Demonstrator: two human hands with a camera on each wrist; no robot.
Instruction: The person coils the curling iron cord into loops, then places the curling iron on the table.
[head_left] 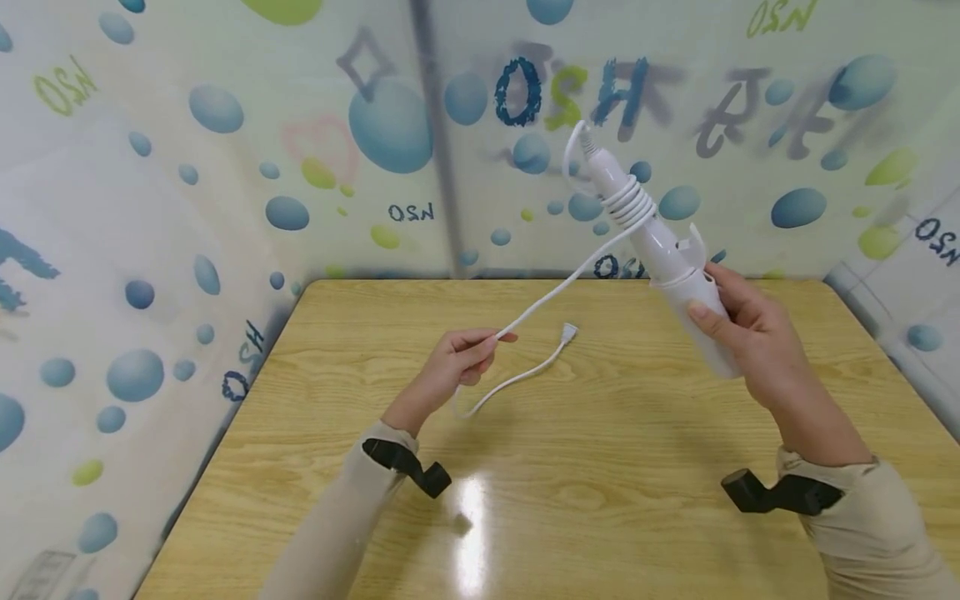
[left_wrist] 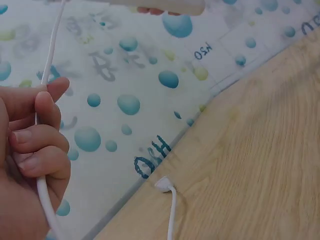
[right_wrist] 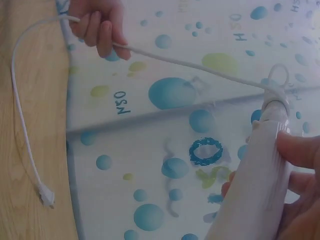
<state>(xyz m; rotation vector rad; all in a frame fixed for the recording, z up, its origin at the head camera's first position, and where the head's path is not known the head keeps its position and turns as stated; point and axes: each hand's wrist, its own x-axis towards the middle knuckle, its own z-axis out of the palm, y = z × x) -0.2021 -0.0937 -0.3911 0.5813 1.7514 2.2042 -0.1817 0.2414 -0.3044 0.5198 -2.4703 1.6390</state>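
Note:
My right hand (head_left: 768,350) grips a white curling iron (head_left: 701,321) around its thick end, with the thumb along the near side. The iron is raised over the table and tilted, its cord end pointing up and left. Several turns of white cord (head_left: 551,293) are wound around its narrower handle, below a small lever (head_left: 692,247). My left hand (head_left: 459,360) pinches the cord, which runs fairly straight from the handle; the other fingers curl around it in the left wrist view. Past that hand the cord drops to the table and ends in a white plug (head_left: 569,332).
The wooden table (head_left: 337,500) spreads beneath both hands. Walls (head_left: 247,150) printed with blue and green bubbles and letters stand behind and to the sides. Each wrist wears a black camera mount (head_left: 780,493) over a beige sleeve (head_left: 873,521).

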